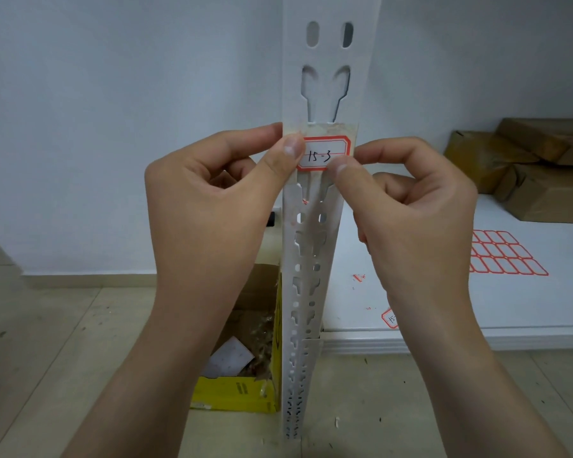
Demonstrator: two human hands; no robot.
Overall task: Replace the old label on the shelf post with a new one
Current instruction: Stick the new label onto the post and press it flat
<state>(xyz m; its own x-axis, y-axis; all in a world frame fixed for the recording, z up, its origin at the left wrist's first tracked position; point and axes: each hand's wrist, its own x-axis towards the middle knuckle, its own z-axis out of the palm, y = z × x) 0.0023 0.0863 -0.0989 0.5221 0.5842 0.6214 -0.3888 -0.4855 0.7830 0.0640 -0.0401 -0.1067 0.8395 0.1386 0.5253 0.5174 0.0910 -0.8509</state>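
Red-bordered label (323, 153) marked 15-3 sits on the white shelf post (315, 94), both thumbs pressing its 9 and 3 o'clock edges. Left hand (212, 200) and right hand (414, 206) have fingers curled, pinching post and label. Looks like peeling or sticking, can't tell; a spare label sheet (506, 256) waits at 4 o'clock on the shelf (444, 312).

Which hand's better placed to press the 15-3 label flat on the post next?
Probably left. The left hand has its thumb pad lying flat on the label against the post; the right hand only pinches the lower right corner with its fingertips.
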